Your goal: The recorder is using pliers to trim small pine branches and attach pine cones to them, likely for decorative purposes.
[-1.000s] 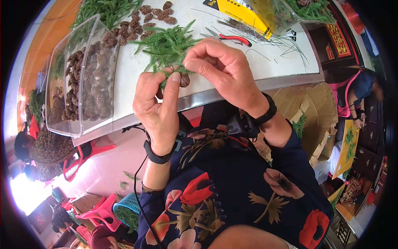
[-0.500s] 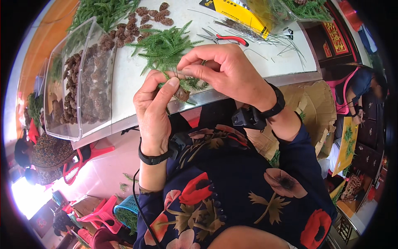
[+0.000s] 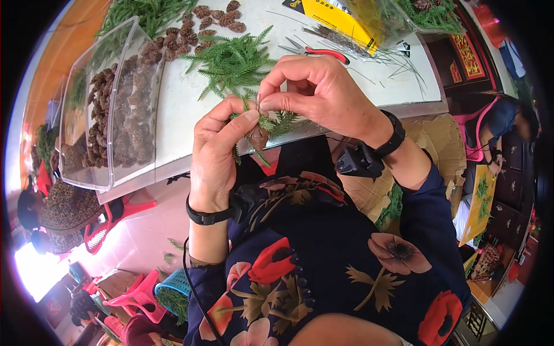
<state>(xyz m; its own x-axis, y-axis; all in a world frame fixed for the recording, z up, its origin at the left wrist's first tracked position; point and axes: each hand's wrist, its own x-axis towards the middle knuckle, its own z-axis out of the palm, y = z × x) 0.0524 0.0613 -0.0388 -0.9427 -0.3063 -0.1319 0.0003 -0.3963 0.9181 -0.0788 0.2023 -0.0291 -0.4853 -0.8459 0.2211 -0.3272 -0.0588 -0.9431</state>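
a small brown cone (image 3: 257, 137) and green sprigs (image 3: 283, 123) sit together at the front edge of the table (image 3: 183, 112), held up just in front of the person between both hands. the left hand (image 3: 218, 135) has its thumb and forefinger pressed together on the stems just above the cone, which hangs below with the needles sticking out around it. the right hand (image 3: 332, 99) pinches a thin dark strand between thumb and forefinger, right beside the left fingertips – it looks like wire, though the fingers hide most of it. so this one bunch seems part done: cone and greenery are together, but they appear to rely on the left grip, and whether the strand is fastened cannot be told. plenty around it is unworked: a heap of loose sprigs (image 3: 234, 62) lies just beyond the hands, loose cones (image 3: 187, 38) are scattered near it, and a clear box (image 3: 134, 109) to the left holds many more. red-handled pliers (image 3: 328, 53) lie apart from both hands, near a bundle of wires (image 3: 332, 36) – no finished bunch can be made out for certain.
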